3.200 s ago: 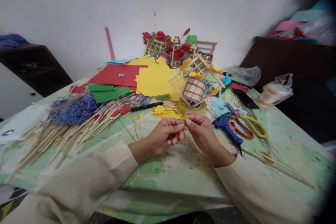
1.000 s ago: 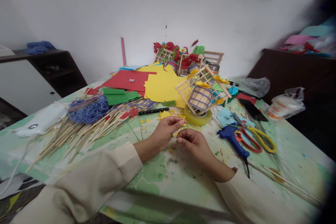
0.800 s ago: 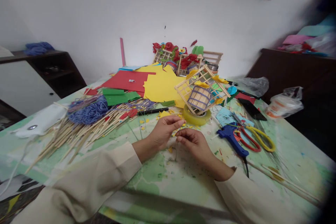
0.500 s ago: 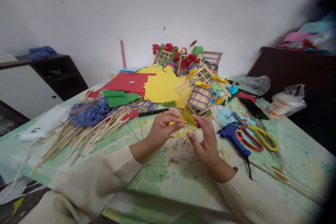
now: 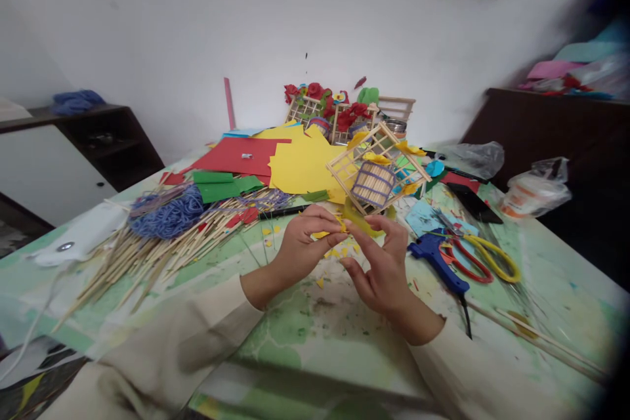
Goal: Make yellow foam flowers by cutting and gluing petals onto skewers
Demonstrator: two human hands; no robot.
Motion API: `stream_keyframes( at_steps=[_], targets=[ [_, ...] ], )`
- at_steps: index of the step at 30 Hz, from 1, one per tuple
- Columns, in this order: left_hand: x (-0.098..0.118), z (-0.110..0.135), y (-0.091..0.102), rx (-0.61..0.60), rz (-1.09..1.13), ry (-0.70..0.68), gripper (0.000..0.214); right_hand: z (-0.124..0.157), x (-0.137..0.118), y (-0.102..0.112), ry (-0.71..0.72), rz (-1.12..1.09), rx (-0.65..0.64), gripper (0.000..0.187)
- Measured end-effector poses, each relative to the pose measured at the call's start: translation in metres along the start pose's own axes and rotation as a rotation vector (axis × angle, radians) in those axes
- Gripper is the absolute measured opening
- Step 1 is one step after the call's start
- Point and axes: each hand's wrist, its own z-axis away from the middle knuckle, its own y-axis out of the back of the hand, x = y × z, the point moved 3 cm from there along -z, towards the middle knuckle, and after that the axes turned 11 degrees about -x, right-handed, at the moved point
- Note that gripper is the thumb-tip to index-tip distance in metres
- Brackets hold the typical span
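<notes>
My left hand (image 5: 308, 239) pinches a small yellow paper piece (image 5: 343, 226) between thumb and fingertips, above the middle of the table. Its exact shape is partly hidden by the fingers. My right hand (image 5: 381, 259) is beside it, fingers apart, with the index fingertip at the yellow piece and the thumb free below. Yellow paper scraps (image 5: 339, 252) lie on the table under the hands. Just behind them are a roll of yellowish tape (image 5: 388, 215) and a stick lattice frame (image 5: 339, 167) with a small stick basket (image 5: 373, 185) and yellow paper flowers on it.
Wooden sticks (image 5: 147, 256) and purple yarn (image 5: 167, 213) lie at left. Yellow sheets (image 5: 300, 167) and red paper (image 5: 226, 156) spread behind. At right are a blue glue gun (image 5: 438, 261), scissors (image 5: 497, 259), a phone (image 5: 475, 202) and a bagged tub (image 5: 534, 190).
My right hand has moved left, bringing its index fingertip to the yellow paper piece. My left hand keeps its pinch. The dark thin stem seen below the piece no longer shows.
</notes>
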Motion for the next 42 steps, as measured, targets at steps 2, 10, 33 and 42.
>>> stream_keyframes(
  at_steps=[2,10,33,42],
  targets=[
    [0.001,0.0,0.0,-0.013,-0.021,-0.009,0.004,0.001,0.004,0.001,-0.04,-0.028,0.009,0.043],
    [0.004,0.0,0.001,-0.019,-0.141,-0.054,0.007,0.001,-0.005,0.003,0.084,0.064,0.035,0.057],
    [-0.003,0.001,0.005,0.029,-0.219,-0.008,0.009,0.006,-0.006,0.004,0.113,0.034,0.021,0.045],
    [0.006,0.001,-0.002,-0.039,-0.319,-0.17,0.007,0.005,-0.002,0.002,0.035,0.007,0.001,0.049]
  ],
)
